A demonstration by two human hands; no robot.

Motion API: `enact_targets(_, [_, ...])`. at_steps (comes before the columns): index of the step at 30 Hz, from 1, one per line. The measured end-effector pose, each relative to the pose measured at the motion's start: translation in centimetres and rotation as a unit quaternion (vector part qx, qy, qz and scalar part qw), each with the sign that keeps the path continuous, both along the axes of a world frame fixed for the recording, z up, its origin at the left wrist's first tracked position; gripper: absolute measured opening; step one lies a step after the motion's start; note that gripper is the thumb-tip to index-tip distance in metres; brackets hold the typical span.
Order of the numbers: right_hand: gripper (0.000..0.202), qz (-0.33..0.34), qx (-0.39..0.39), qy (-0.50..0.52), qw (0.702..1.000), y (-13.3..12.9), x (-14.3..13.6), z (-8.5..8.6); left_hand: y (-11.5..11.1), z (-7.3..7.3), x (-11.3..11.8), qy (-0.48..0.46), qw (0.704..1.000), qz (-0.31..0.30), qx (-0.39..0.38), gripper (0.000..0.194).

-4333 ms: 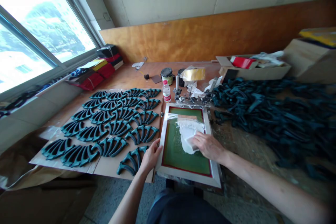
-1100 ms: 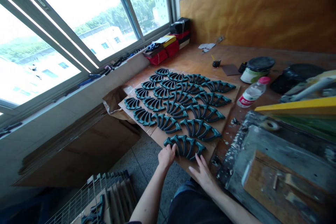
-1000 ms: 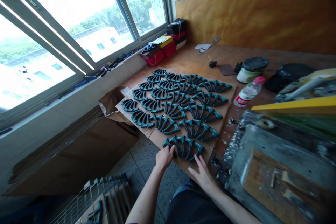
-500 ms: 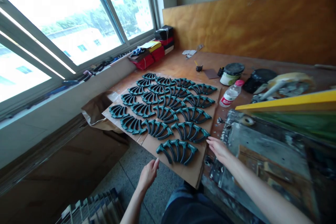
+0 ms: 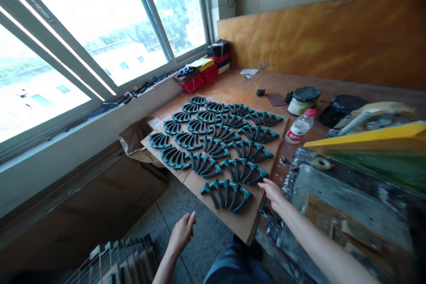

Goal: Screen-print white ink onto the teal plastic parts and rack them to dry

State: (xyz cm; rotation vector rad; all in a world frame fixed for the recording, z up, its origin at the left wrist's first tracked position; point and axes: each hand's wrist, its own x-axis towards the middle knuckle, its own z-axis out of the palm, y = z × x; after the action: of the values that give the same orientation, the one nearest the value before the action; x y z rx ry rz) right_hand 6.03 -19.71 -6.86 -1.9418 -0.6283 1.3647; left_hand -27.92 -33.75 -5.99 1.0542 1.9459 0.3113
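Note:
Rows of dark green curved, ribbed pieces (image 5: 213, 146) lie on a flat cardboard sheet (image 5: 233, 222) that overhangs the table's front. The nearest green piece (image 5: 227, 195) lies by itself at the front of the sheet. My right hand (image 5: 273, 193) is at the sheet's right edge, close to the end of a green piece, its fingers pressed together; whether it grips anything is too small to tell. My left hand (image 5: 182, 230) hangs over the floor in front of the sheet, fingers curled together, touching none of the pieces.
A bottle with a pink cap (image 5: 301, 126) and a paint can (image 5: 303, 100) stand right of the sheet. Nearer on the right lies a stained board (image 5: 336, 199) with a tape roll (image 5: 321, 163). A wire rack (image 5: 116, 262) is at lower left.
The view has shifted, moving the table contents slightly right and down. My left hand has drawn back from the sheet's edge, and my right hand is a little lower beside the same piece.

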Motion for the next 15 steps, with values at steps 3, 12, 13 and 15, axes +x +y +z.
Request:
enact_targets(3, [0.054, -0.011, -0.029, 0.003, 1.000, 0.3, -0.1, 0.7, 0.9, 0.7, -1.6, 0.003, 1.000, 0.020, 0.018, 0.049])
enact_targets(12, [0.063, -0.053, -0.063, -0.004, 0.997, 1.0, -0.4, 0.7, 10.6, 2.8, -11.9, 0.024, 0.994, 0.071, 0.083, 0.046])
enact_targets(13, [0.062, -0.061, -0.067, -0.013, 0.996, 1.0, -0.2, 0.2, 12.7, 3.0, -13.5, 0.029, 0.993, 0.073, 0.092, 0.045])
enact_targets(15, [0.059, -0.071, -0.065, -0.046, 0.994, 0.9, 0.5, -0.8, 17.6, 3.6, -16.7, 0.040, 0.990, 0.073, 0.111, 0.043])
